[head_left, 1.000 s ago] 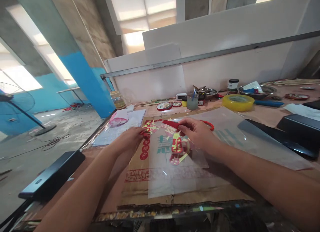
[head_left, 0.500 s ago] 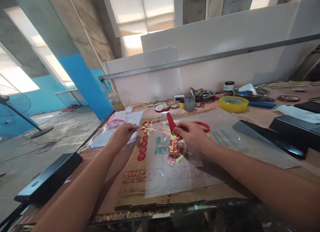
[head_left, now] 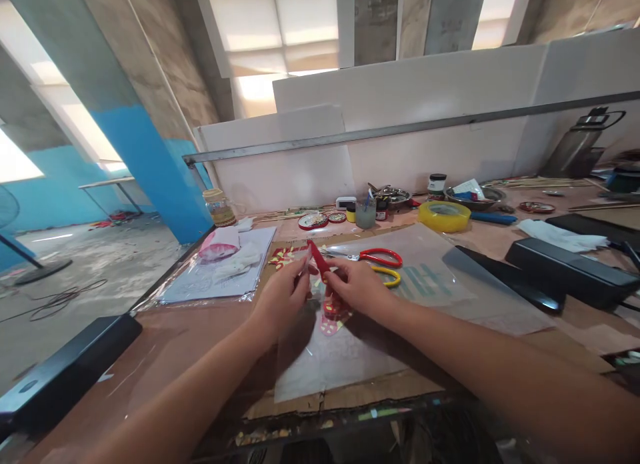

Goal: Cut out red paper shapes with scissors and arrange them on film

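Pinched in my right hand (head_left: 357,284) is a narrow, stiff-looking red piece (head_left: 319,261), tilted with its tip up and leftward. Below it hangs a red, yellow and pink patterned part (head_left: 329,326), partly covered by my fingers. My left hand (head_left: 285,294) is closed at the red piece's upper end, fingertips pressed together; what lies between them is too small to make out. Both hands are above a translucent sheet (head_left: 300,377) on printed cardboard (head_left: 360,385). Just beyond my right hand lie scissors (head_left: 383,256) with a red handle loop and a yellow loop (head_left: 393,277) beside it.
On the left is a plastic-covered paper stack (head_left: 175,287). A yellow tape roll (head_left: 444,217), a cup of cloudy liquid (head_left: 366,214), lids with small bits (head_left: 313,221) and a metal bowl (head_left: 475,196) line the back. Black boxes (head_left: 570,271) stand right and left.
My left hand has moved right from beside the paper stack to the red piece's tip. My right hand still holds the piece, now tilted more. The view has shifted rightward, showing more of the scissors.
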### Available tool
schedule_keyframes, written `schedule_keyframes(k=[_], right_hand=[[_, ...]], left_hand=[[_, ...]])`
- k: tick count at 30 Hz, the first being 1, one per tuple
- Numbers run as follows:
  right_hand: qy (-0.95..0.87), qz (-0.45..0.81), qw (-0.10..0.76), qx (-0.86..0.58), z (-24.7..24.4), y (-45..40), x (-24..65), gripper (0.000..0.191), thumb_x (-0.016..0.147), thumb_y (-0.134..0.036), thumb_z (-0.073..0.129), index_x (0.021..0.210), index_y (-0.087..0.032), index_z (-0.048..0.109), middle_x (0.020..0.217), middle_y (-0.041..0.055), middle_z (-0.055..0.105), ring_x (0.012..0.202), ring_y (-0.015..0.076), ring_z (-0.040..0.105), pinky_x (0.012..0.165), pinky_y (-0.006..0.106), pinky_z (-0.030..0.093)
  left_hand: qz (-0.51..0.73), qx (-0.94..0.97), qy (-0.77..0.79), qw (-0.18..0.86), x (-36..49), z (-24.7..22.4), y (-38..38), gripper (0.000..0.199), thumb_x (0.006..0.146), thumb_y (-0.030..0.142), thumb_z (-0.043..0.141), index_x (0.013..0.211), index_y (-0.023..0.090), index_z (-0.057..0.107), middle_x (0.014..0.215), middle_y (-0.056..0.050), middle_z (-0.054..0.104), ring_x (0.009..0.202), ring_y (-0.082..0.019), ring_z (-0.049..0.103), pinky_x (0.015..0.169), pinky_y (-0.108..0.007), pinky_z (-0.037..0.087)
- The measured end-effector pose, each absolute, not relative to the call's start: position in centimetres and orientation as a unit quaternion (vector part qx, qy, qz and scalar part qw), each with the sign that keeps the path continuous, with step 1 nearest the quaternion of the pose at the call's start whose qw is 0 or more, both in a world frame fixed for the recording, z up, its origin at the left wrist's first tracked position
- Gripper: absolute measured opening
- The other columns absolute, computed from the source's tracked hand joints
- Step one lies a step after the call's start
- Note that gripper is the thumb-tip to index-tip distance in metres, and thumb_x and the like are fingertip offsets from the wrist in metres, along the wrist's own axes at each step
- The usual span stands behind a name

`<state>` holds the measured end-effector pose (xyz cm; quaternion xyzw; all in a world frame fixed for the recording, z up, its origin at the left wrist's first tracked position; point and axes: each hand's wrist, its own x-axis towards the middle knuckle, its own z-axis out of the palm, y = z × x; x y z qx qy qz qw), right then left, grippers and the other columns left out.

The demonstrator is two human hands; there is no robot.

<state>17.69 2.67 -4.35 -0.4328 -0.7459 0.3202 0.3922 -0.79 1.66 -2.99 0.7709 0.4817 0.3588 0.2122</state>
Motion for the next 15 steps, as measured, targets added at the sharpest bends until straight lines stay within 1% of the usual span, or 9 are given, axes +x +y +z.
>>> schedule_keyframes(k=[1, 3, 4, 6, 9, 11, 13, 15], right_hand=[[-0.775, 0.271, 0.380, -0.426, -4.48, 2.64, 17.52, 0.026, 0.093, -0.021, 0.052, 0.114, -0.019, 0.068, 0.083, 0.0053, 0.074, 0.069, 0.0178, 0.067, 0.063, 0.027, 0.050], [-0.817, 0.189, 0.359, -0.410, -4.73, 2.59, 17.28, 0.029, 0.093, -0.019, 0.054, 0.118, -0.020, 0.069, 0.097, 0.0082, 0.076, 0.084, 0.0216, 0.068, 0.074, 0.030, 0.048], [-0.828, 0.166, 0.351, -0.405, -4.84, 2.57, 17.22, 0.030, 0.093, -0.019, 0.054, 0.120, -0.020, 0.068, 0.102, 0.0094, 0.076, 0.088, 0.0230, 0.067, 0.078, 0.031, 0.047], [-0.840, 0.150, 0.335, -0.400, -5.02, 2.55, 17.22, 0.031, 0.095, -0.020, 0.052, 0.123, -0.019, 0.067, 0.105, 0.0112, 0.075, 0.090, 0.0245, 0.067, 0.079, 0.032, 0.046], [-0.847, 0.151, 0.323, -0.393, -5.22, 2.46, 17.29, 0.034, 0.097, -0.021, 0.049, 0.127, -0.017, 0.064, 0.101, 0.0116, 0.075, 0.085, 0.0243, 0.067, 0.074, 0.032, 0.045], [-0.851, 0.163, 0.321, -0.383, -5.27, 2.37, 17.27, 0.031, 0.097, -0.021, 0.048, 0.122, -0.016, 0.066, 0.095, 0.0109, 0.075, 0.080, 0.0236, 0.067, 0.071, 0.031, 0.045], [-0.845, 0.196, 0.334, -0.369, -5.24, 2.30, 17.19, 0.026, 0.097, -0.021, 0.048, 0.109, -0.015, 0.070, 0.088, 0.0098, 0.074, 0.076, 0.0219, 0.066, 0.069, 0.030, 0.045], [-0.828, 0.249, 0.351, -0.359, -5.17, 2.30, 17.11, 0.025, 0.098, -0.020, 0.046, 0.099, -0.015, 0.071, 0.083, 0.0076, 0.074, 0.074, 0.0197, 0.066, 0.068, 0.029, 0.046]], left_hand=[[0.370, 0.764, 0.470, 0.243, -0.67, -3.25, 1.87, 0.025, 0.094, 0.035, 0.045, 0.092, 0.018, 0.063, 0.080, -0.005, 0.066, 0.066, -0.019, 0.063, 0.066, -0.032, 0.053], [0.391, 0.746, 0.452, 0.294, -0.51, -3.76, 2.22, 0.030, 0.095, 0.040, 0.044, 0.083, 0.018, 0.060, 0.083, -0.006, 0.063, 0.071, -0.019, 0.064, 0.069, -0.034, 0.056], [0.397, 0.741, 0.447, 0.307, -0.47, -3.95, 2.33, 0.031, 0.095, 0.042, 0.044, 0.082, 0.018, 0.059, 0.085, -0.006, 0.063, 0.074, -0.020, 0.065, 0.071, -0.035, 0.058], [0.405, 0.733, 0.441, 0.322, -0.49, -4.14, 2.43, 0.032, 0.094, 0.044, 0.046, 0.084, 0.017, 0.061, 0.089, -0.007, 0.065, 0.081, -0.021, 0.065, 0.075, -0.036, 0.059], [0.407, 0.715, 0.435, 0.366, -0.64, -3.95, 2.39, 0.032, 0.090, 0.046, 0.054, 0.099, 0.017, 0.065, 0.095, -0.007, 0.067, 0.085, -0.022, 0.066, 0.073, -0.036, 0.059], [0.400, 0.705, 0.435, 0.392, -0.75, -3.68, 2.39, 0.035, 0.086, 0.045, 0.061, 0.107, 0.017, 0.067, 0.093, -0.006, 0.069, 0.078, -0.020, 0.066, 0.067, -0.032, 0.058], [0.394, 0.705, 0.440, 0.393, -0.85, -3.48, 2.46, 0.035, 0.083, 0.043, 0.066, 0.105, 0.017, 0.069, 0.086, -0.005, 0.069, 0.070, -0.017, 0.064, 0.061, -0.028, 0.055], [0.394, 0.709, 0.447, 0.378, -0.94, -3.39, 2.53, 0.030, 0.082, 0.042, 0.067, 0.097, 0.016, 0.071, 0.077, -0.004, 0.068, 0.061, -0.015, 0.061, 0.056, -0.026, 0.052]])
